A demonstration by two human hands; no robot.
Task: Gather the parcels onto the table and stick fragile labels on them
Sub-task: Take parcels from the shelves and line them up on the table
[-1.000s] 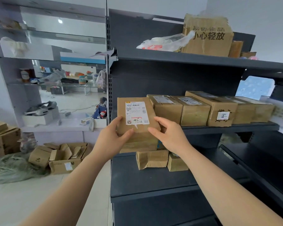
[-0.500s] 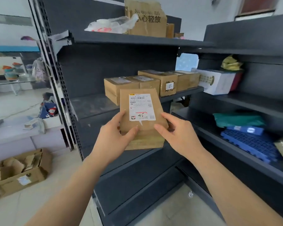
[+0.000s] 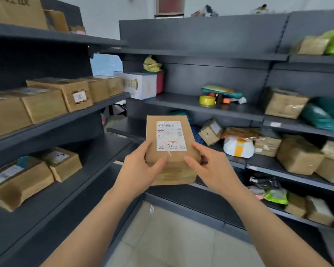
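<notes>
Holding the near end of a brown parcel (image 3: 170, 149) from its left side, the left hand (image 3: 138, 170) curls its thumb over the top face, below the white shipping label (image 3: 171, 136). The right hand (image 3: 212, 167) grasps the opposite edge. Raised clear of the dark shelves (image 3: 201, 106), most of the parcel extends away beyond both hands.

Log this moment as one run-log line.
step: gather | left hand: grips parcel | right hand: grips parcel | parcel: held clear of shelves, shipping label up | table: not in view
</notes>
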